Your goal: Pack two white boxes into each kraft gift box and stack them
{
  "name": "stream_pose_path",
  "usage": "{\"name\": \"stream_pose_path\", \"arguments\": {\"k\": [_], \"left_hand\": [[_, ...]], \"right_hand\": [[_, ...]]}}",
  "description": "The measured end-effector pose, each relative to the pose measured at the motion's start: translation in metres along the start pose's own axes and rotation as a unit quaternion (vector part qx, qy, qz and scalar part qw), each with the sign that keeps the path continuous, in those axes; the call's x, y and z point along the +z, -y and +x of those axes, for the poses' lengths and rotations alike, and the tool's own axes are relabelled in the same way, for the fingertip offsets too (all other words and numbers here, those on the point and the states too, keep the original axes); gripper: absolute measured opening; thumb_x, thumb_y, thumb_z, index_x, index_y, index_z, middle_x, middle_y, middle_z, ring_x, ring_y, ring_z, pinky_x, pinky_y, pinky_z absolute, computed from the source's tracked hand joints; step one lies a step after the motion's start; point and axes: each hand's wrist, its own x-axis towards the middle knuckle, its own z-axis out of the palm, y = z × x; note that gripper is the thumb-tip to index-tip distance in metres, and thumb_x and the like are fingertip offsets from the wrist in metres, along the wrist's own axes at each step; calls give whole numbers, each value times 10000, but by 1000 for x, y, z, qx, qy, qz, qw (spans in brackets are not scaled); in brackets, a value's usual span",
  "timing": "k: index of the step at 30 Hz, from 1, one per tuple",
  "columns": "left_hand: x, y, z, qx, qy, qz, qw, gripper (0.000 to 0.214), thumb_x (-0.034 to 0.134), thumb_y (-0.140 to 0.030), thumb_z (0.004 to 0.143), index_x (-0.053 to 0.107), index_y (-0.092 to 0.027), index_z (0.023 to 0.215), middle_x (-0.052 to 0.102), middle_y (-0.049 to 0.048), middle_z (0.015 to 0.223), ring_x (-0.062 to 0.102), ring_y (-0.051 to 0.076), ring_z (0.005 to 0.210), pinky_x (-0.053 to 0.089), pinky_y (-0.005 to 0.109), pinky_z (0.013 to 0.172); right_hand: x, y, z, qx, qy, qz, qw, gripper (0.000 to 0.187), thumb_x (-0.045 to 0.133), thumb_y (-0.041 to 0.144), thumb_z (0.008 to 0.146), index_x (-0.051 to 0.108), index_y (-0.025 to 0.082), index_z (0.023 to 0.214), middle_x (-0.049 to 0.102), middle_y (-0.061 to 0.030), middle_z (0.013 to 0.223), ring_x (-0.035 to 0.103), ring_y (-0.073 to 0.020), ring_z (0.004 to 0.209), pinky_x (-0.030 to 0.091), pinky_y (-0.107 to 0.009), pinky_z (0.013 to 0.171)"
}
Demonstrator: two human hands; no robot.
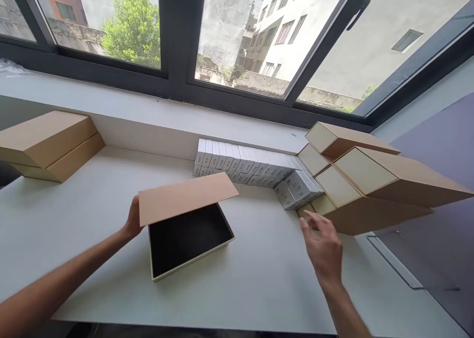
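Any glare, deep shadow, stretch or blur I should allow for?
Head view: bright daylight through the windows, outside wall pale; head view: black inside of the open box shows little detail, shadows on the table soft; head view: brown boxes at right look stretched; head view: left hand and right hand fairly sharp, print on the white boxes too small to read.

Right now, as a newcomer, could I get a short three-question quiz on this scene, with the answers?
1. True or false: the bare left hand is at the left edge of the flat tan cardboard lid.
2. In this view, the bare right hand is (a) inside, (b) left of, or (c) right of the open rectangular cardboard box with a black interior?
3. How many brown cardboard boxes are stacked at the picture's far left?
Key: 1 true; 2 c; 3 two.
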Motion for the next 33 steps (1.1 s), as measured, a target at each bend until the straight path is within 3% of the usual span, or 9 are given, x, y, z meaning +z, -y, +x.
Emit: {"name": "stream_pose_path", "arguments": {"k": [3,6,11,16,22,25,29,31,33], "left_hand": [[13,19,32,-16,-45,6,999,362,653,-517,700,670,-156,688,705,63,674,646,219,657,537,313,588],[26,31,49,-37,-42,18,998,411,653,-576,650,621,-166,639,669,53,641,604,204,659,504,293,583],[30,37,48,-103,-57,18,993,540,652,-669,649,458,-178,535,503,11,506,482,144,560,376,246,493],[30,37,49,-98,-57,0,994,535,672,-663,632,477,-171,555,509,14,547,463,135,581,375,240,509],[33,30,50,-92,-51,9,994,508,660,-618,685,452,-181,533,440,6,505,462,148,614,354,235,503],[33,25,51,-104,-48,17,993,531,655,-621,696,408,-188,515,389,-4,483,433,139,606,317,234,490],[33,25,54,-105,-43,12,993,546,659,-624,691,389,-184,513,378,-12,497,379,113,581,280,230,478],[33,28,55,-99,-40,7,994,552,661,-625,689,379,-183,515,373,-18,506,344,98,564,264,227,471],[32,31,56,-99,-40,7,994,555,662,-620,694,367,-184,517,362,-23,510,321,88,554,254,227,468]], "right_hand": [[17,-24,45,-19,-62,-119,991,555,437,559,951,658,134,1230,609,-191,1148,588,-301,1008,488,-416,806],[32,-33,75,-43,-53,-216,974,550,447,539,942,654,89,1181,584,-214,1108,518,-323,1022,429,-428,854],[47,-43,86,-38,-16,-292,956,392,485,421,938,633,108,1120,568,-209,1122,472,-314,1012,364,-409,865],[54,-47,79,-20,-22,-237,971,347,493,394,924,603,122,1108,563,-214,1177,462,-336,1075,340,-451,921],[52,-39,88,50,-56,33,997,403,554,513,851,572,151,1027,608,-190,1052,539,-317,997,405,-508,926],[35,-15,86,62,-76,98,990,519,488,553,905,523,150,1230,604,-193,1118,591,-264,927,500,-438,816],[1,49,51,88,-52,292,951,429,596,491,902,604,262,1264,625,-114,1181,607,-279,1070,486,-497,953],[-12,85,26,84,35,344,935,339,648,465,877,672,297,1171,647,-73,1164,607,-281,1103,493,-501,966],[-17,117,2,28,180,351,919,264,625,439,902,710,298,1109,658,-60,1153,620,-256,1093,538,-415,907]]}}
